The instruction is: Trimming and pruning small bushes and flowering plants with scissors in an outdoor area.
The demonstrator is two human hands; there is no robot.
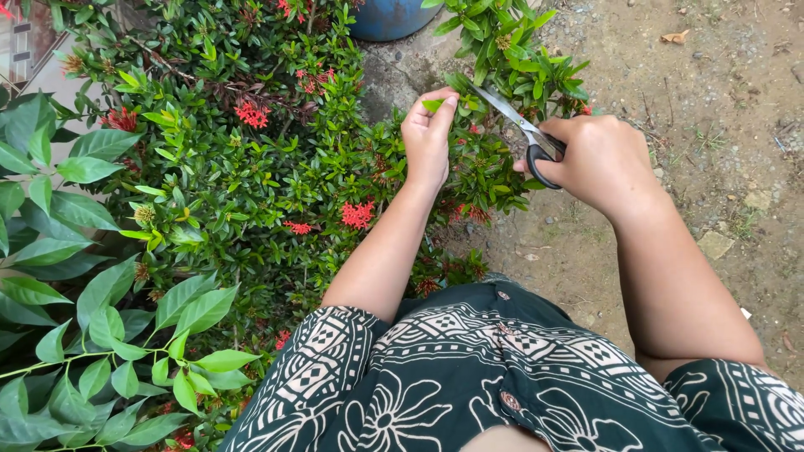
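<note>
Bare ground (720,100) fills the right side of the frame, a packed brownish dirt scattered with fine gravel and small pebbles. A dry brown leaf (674,37) lies on it near the upper right. A flat pale stone (717,243) rests on the dirt at the right middle, with another smaller one (759,199) just above it. Thin tufts of grass (708,138) sprout from the soil at the right. At the top centre a blue container (387,18), perhaps a pot or barrel, stands on the ground beside a grey patch (394,71) that looks like concrete.
</note>
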